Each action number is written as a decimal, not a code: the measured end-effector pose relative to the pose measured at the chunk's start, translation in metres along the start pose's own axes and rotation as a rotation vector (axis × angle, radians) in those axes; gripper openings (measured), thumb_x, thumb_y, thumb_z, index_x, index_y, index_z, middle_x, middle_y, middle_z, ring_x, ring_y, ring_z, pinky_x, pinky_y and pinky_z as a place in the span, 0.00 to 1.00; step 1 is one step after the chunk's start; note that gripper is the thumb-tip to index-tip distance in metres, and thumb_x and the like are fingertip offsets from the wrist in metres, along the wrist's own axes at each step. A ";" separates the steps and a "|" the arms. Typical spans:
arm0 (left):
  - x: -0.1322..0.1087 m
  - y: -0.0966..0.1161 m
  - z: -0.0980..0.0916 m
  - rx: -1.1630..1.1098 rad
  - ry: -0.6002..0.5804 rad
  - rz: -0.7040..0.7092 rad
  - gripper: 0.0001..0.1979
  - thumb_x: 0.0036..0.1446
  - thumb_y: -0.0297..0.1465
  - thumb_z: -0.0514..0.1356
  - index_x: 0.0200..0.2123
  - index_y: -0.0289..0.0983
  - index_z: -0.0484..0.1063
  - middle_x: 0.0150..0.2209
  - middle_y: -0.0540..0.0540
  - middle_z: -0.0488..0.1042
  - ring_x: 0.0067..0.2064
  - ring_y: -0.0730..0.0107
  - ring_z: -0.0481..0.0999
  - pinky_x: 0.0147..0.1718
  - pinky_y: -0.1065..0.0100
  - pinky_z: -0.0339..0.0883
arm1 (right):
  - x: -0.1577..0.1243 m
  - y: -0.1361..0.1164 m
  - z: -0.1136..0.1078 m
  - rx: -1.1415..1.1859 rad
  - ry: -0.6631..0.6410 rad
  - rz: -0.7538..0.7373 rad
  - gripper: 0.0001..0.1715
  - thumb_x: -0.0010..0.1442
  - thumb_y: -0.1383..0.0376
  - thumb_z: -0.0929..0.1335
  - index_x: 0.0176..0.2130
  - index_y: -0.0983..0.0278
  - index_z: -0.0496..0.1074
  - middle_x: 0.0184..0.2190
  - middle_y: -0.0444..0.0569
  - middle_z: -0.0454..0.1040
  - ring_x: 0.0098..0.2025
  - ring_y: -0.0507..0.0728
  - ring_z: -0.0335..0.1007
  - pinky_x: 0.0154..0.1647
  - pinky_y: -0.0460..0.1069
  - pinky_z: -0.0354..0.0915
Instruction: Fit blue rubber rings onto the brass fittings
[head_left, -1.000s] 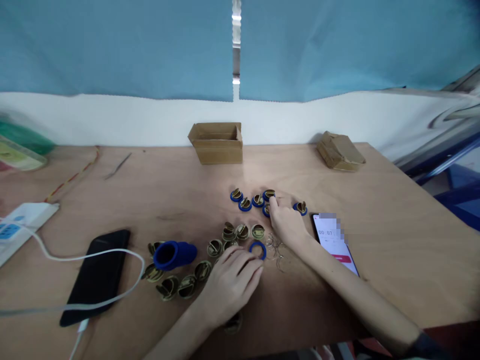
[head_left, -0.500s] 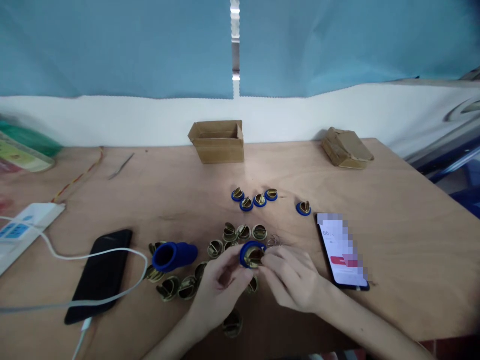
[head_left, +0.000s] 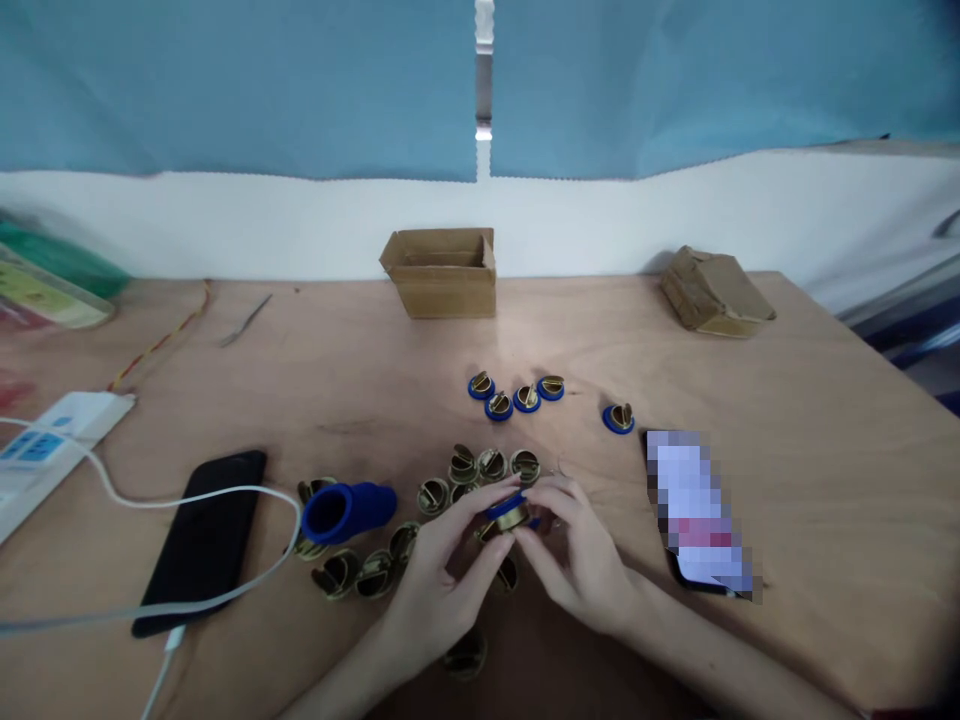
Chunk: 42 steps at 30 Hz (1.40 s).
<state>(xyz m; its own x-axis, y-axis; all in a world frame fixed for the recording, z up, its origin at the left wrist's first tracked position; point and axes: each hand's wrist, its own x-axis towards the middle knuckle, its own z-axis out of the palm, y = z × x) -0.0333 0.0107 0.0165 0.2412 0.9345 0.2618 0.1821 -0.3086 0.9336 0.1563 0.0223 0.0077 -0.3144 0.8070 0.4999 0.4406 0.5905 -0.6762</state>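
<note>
My left hand (head_left: 442, 580) and my right hand (head_left: 581, 560) meet over the near middle of the wooden table (head_left: 787, 400). Both pinch one small brass cap with a blue ring (head_left: 511, 512) between their fingertips, held just above the table. Loose brass caps (head_left: 491, 465) lie just beyond the hands and more brass caps (head_left: 356, 575) lie to the left. A blue rubber tube (head_left: 346, 510) lies on its side among them. Several brass caps with blue rings fitted (head_left: 517, 392) sit in a row farther back, and one more ringed cap (head_left: 619, 418) sits to the right.
A black phone (head_left: 199, 540) with a white cable (head_left: 135, 500) lies at the left, beside a white power strip (head_left: 52, 440). A lit phone (head_left: 697, 510) lies at the right. An open cardboard box (head_left: 442, 270) and a flat brown packet (head_left: 712, 290) stand at the back edge.
My right hand came back from the far row of ringed caps to join the left. The left hand lifted the blue ring off the table, and both now hold it on a brass cap.
</note>
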 end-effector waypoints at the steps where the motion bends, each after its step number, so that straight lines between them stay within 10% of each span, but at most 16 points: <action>1: 0.000 -0.001 0.000 0.007 0.000 0.003 0.21 0.65 0.23 0.59 0.60 0.41 0.72 0.59 0.39 0.78 0.59 0.58 0.79 0.59 0.56 0.76 | 0.000 0.000 0.001 0.001 0.004 0.002 0.20 0.68 0.69 0.66 0.58 0.59 0.64 0.45 0.54 0.75 0.43 0.59 0.79 0.38 0.52 0.79; 16: -0.005 -0.004 0.006 -0.012 0.001 0.050 0.24 0.63 0.19 0.59 0.60 0.44 0.70 0.58 0.44 0.79 0.58 0.65 0.80 0.56 0.66 0.77 | -0.008 -0.015 0.012 -0.164 0.234 -0.103 0.22 0.66 0.76 0.66 0.57 0.62 0.69 0.37 0.53 0.75 0.39 0.61 0.74 0.39 0.56 0.75; 42: -0.008 -0.007 0.010 0.002 -0.003 0.056 0.21 0.65 0.18 0.57 0.57 0.44 0.67 0.60 0.42 0.76 0.63 0.64 0.76 0.60 0.65 0.72 | 0.006 -0.004 0.004 -0.093 0.045 -0.118 0.12 0.63 0.74 0.64 0.45 0.61 0.62 0.41 0.52 0.67 0.47 0.62 0.69 0.45 0.58 0.73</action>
<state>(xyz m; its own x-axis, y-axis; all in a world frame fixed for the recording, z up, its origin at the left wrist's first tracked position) -0.0273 0.0034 0.0058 0.2534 0.9154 0.3128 0.1705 -0.3605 0.9170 0.1494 0.0248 0.0114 -0.3317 0.7299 0.5976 0.4796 0.6760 -0.5594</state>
